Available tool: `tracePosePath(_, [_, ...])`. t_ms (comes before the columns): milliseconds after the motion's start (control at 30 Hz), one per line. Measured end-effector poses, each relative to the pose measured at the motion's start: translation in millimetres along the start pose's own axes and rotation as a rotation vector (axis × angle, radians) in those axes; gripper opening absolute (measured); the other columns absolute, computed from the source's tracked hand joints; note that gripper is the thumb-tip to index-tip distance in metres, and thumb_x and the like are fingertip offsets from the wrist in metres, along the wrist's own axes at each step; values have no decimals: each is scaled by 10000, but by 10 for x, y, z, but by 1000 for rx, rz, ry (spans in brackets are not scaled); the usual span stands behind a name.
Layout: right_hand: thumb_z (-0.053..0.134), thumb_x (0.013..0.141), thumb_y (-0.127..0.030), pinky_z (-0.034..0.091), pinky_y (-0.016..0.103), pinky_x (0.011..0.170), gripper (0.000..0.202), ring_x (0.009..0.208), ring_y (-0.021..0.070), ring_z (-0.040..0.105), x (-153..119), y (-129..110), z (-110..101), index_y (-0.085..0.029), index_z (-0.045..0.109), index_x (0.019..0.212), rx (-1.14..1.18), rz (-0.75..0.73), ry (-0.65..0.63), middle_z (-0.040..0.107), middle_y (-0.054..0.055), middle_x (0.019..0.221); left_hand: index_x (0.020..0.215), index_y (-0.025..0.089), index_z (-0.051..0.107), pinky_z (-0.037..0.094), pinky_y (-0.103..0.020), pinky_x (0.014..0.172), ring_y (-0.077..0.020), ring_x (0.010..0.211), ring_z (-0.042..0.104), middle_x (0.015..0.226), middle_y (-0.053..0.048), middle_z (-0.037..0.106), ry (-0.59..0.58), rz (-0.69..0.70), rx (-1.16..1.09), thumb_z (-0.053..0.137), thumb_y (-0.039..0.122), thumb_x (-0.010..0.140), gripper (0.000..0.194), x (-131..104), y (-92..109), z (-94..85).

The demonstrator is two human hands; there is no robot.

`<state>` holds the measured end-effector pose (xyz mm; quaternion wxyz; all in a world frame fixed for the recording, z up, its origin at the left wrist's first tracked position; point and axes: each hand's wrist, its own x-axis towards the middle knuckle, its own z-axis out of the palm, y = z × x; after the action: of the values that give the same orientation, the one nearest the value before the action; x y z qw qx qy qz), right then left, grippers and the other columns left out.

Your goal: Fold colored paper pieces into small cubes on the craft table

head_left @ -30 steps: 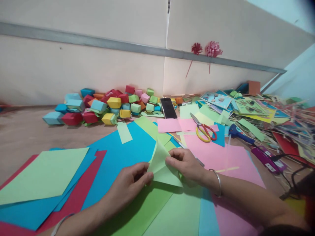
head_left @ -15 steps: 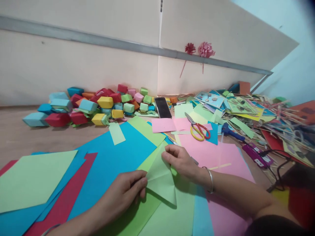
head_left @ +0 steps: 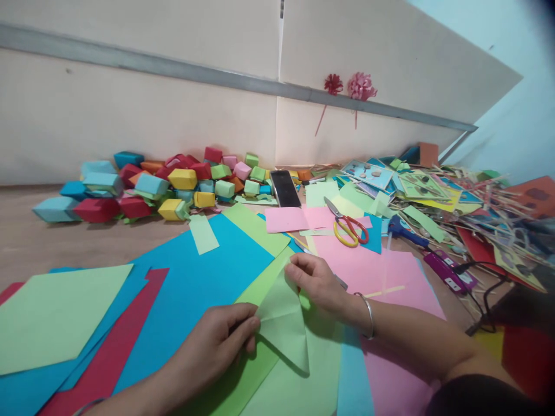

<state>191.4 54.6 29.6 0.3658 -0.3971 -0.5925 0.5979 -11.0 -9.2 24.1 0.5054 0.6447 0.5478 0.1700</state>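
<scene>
The flat brown counter [head_left: 26, 242] carries a heap of small, multicoloured, faceted paper boxes [head_left: 182, 179], overlapping coloured paper sheets [head_left: 208, 260] and a purple plastic power strip [head_left: 443, 270].

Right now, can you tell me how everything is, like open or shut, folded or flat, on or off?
Held green paper: folded, creased.
Left grip: closed on the paper's left side.
Right grip: closed near its top.
Scissors: lying down, blades look shut.
Phone: screen dark; can't tell if off.
Pale green sheet: flat, unfolded.
Paper boxes: folded, heaped.
Glue gun: lying down; can't tell if hot.
</scene>
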Motion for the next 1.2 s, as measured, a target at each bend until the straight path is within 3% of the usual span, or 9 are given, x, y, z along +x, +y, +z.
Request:
tracePosePath(200, [636,850,-575,301,249,518,413,554,93,388,4,21,-24,-195,529,728,12,-32,17,442,-51,608,636,205,551,358,-258,544,-144,556,496,578,-6,600,-41,-6,-88,496,512,826,365,15,68,-12])
tracePosePath(400, [690,793,-564,288,246,511,419,534,82,339,10,30,-4,-200,504,701,19,-16,71,407,-71,587,808,185,579,336,-234,457,-101,434,465,589,2,653,-162,-156,-296,655,533,726,365,21,65,30])
tracePosePath(533, [697,769,-528,308,248,524,378,548,84,354,13,28,-5,-198,524,702,-15,-6,97,429,-68,598,708,197,525,371,-228,451,-93,417,494,591,-6,673,-174,-216,-336,690,557,681,396,-4,87,58])
tracePosePath(700, [650,804,-450,322,257,551,306,582,99,370,26,56,-24,-203,510,690,-88,-40,131,431,-54,620,596,200,474,371,-227,464,-87,428,507,585,-12,661,-151,-181,-333,653,555,710,414,-44,143,61])
tracePosePath(833, [566,858,-451,317,262,563,302,607,115,377,28,65,-11,-210,481,697,-210,-32,132,424,-44,641,578,207,473,354,-227,445,-86,408,474,522,11,607,-138,-179,-314,622,564,701,406,-55,155,61])
tracePosePath(1000, [442,931,-389,305,274,591,283,618,134,401,-13,61,36,-227,400,703,-449,-83,145,430,-32,654,568,205,481,360,-230,450,-97,427,495,552,-19,641,-145,-177,-293,632,544,712,398,-77,139,86])
tracePosePath(1200, [411,975,-381,317,285,628,220,609,160,455,-47,144,69,-230,484,832,-668,-237,96,504,3,707,568,197,499,381,-228,472,-101,454,503,560,-25,653,-230,-164,-372,651,506,730,381,-141,156,133])
